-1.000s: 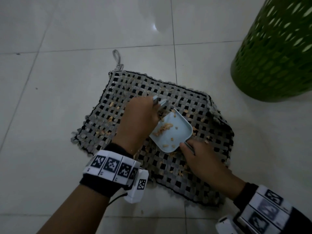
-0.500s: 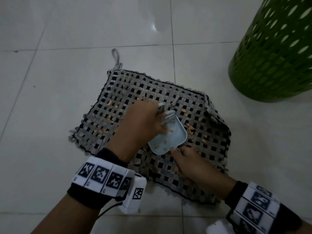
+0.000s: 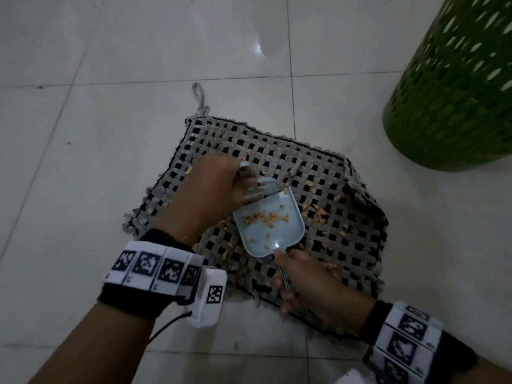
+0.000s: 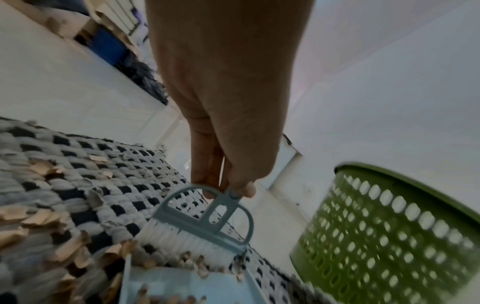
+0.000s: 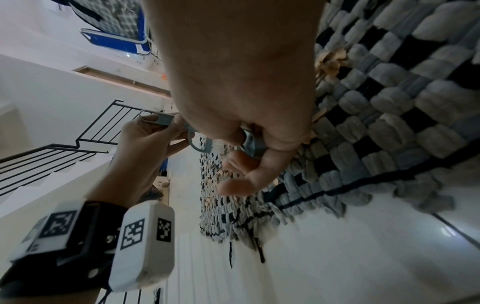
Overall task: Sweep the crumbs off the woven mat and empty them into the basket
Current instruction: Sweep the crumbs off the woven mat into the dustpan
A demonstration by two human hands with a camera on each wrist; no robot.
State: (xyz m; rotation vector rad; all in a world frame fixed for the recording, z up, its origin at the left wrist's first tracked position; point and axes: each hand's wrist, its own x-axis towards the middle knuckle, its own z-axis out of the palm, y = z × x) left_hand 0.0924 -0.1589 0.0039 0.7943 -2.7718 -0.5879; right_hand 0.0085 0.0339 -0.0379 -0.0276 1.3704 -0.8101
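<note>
A pale tiled floor (image 3: 110,134) carries a grey-and-black woven mat (image 3: 332,245), with a green perforated basket (image 3: 457,92) standing apart at its far right; a black stair railing (image 5: 64,148) shows in the right wrist view. The left hand (image 3: 210,192) pinches the handle of a small blue brush (image 4: 207,222), bristles at the open lip of a light-blue dustpan (image 3: 268,225) — the right hand (image 3: 310,289) is curled round the pan's thin handle. Tan crumbs (image 3: 266,218) lie gathered in the pan, with more scattered across the mat on both sides of it.
</note>
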